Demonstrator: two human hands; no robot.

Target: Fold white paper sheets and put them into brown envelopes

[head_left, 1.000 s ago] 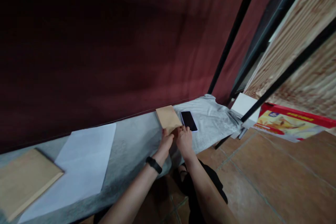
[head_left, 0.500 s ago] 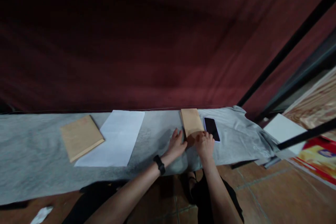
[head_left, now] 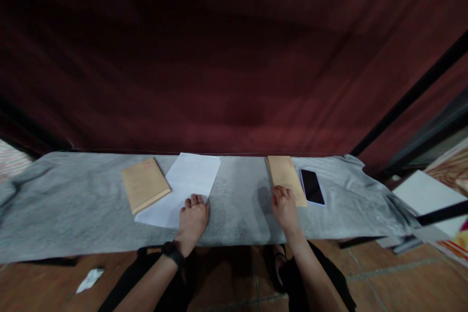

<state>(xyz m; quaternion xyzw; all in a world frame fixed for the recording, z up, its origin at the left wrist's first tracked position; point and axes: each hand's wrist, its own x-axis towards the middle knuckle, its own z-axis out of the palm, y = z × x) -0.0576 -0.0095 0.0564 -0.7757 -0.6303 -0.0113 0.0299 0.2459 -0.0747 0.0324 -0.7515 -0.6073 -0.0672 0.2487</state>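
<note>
My left hand [head_left: 193, 218], with a black watch on its wrist, lies over the near right edge of the white paper sheets [head_left: 190, 175]. Its fingers are bent down onto the sheets and the thumb is hidden. My right hand [head_left: 284, 208] has curled fingers at the near left edge of a narrow stack of brown envelopes [head_left: 287, 170]. Whether anything is between those fingers is hidden. A wider brown envelope or pad [head_left: 145, 184] overlaps the left side of the white sheets. Just right of the narrow stack lies a dark-screened phone [head_left: 312, 186].
Grey cloth [head_left: 237, 204] covers the long narrow table, with a dark red curtain [head_left: 234, 83] behind it. Black poles [head_left: 409, 92] rise at the right beside a white board [head_left: 427, 197]. A crumpled white tissue [head_left: 89, 280] is on the tiled floor.
My left hand has moved left from beside the narrow envelopes onto the white sheets. My right hand has shifted to the stack's left edge. The view has turned left.
</note>
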